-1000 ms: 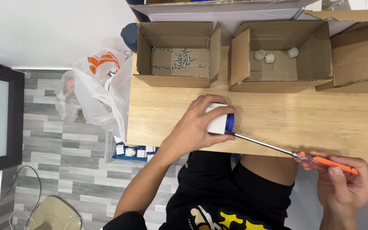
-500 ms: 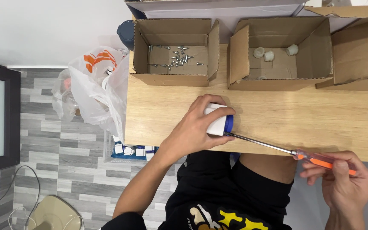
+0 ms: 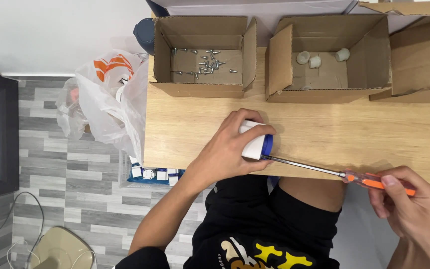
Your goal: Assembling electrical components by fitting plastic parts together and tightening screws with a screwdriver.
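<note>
Pale wooden tabletop (image 3: 200,134): left hand (image 3: 225,149) wrapped around white-and-blue plastic cylinder (image 3: 256,143) near front edge, right hand (image 3: 409,209) fingers pinching orange-handled screwdriver (image 3: 334,172) against it; long shaft likely to slip sideways.

**Black clothes, bare arms**

The person wears a black T-shirt (image 3: 269,249) with a printed graphic in yellow and off-white across the front, and black shorts (image 3: 255,204). Both forearms are bare, without sleeves. No gloves, rings or watch show on the left hand (image 3: 225,149) or the right hand (image 3: 411,204).
</note>
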